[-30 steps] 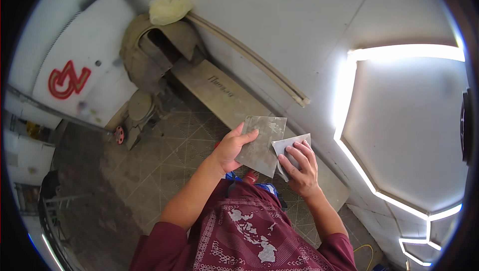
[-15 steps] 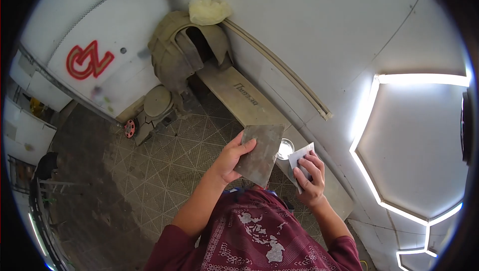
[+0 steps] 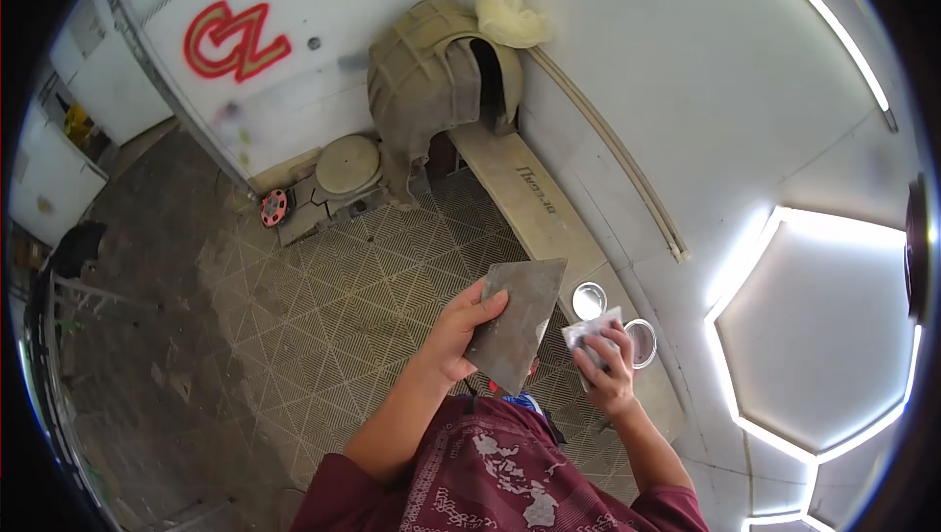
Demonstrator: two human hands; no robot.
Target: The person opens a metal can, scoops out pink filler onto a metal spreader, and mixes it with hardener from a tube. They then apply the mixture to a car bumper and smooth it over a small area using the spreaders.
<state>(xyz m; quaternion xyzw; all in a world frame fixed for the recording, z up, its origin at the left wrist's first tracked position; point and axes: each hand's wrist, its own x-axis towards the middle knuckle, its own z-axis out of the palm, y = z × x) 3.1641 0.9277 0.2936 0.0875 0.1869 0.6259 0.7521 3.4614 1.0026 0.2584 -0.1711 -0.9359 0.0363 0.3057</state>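
White walls [image 3: 627, 72] and a brown floor with a ridged geometric pattern [image 3: 323, 287] surround the work. Near the middle, above the floor, a flat, dull grey-brown rectangular plate [image 3: 520, 318] is tilted in the person's left hand [image 3: 457, 336]; the thumb presses on its upper face, while the other fingers are hidden behind it. A pale grey, creased sheet-like piece [image 3: 576, 340] sits in the right hand [image 3: 610, 367], whose fingers curl over it, gripping; what is beneath them cannot be seen. Plate and sheet are apart, close together. Just beyond the right hand, a shiny round open dish [image 3: 589, 301] and a clear-rimmed round dish [image 3: 641, 344] rest on a long, narrow beige counter [image 3: 534, 171] with dark lettering. Below the hands shows a maroon shirt [image 3: 490, 478] with a pale print. At the counter's far end is a ribbed olive shell-like form [image 3: 420, 76], with a crumpled pale yellow bag [image 3: 512, 20] beside its top. Farther left, red-outlined letters [image 3: 235, 40] mark the wall.
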